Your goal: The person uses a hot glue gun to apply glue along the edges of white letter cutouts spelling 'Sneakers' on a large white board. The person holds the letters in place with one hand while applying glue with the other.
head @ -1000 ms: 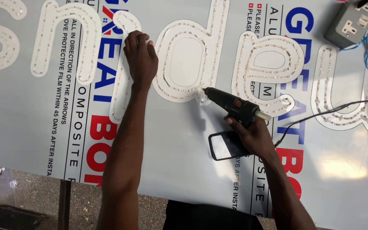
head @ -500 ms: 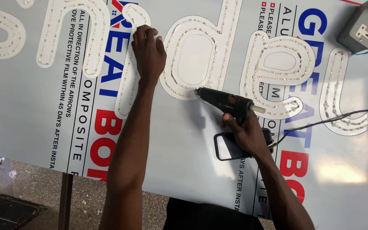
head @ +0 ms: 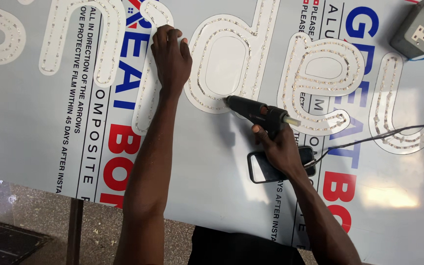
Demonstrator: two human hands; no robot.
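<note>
The left hand (head: pixel 172 56) presses flat on the white cut-out letter (head: pixel 224 61) to pin it to the panel (head: pixel 35 122) — the right hand (head: pixel 280 147) grips a black glue gun (head: pixel 253 109), nozzle touching the letter's lower edge, above a phone (head: pixel 261 169).

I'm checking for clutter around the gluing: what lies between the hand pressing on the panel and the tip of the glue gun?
In the head view, only the white letter lies between the left hand and the glue gun.
</note>
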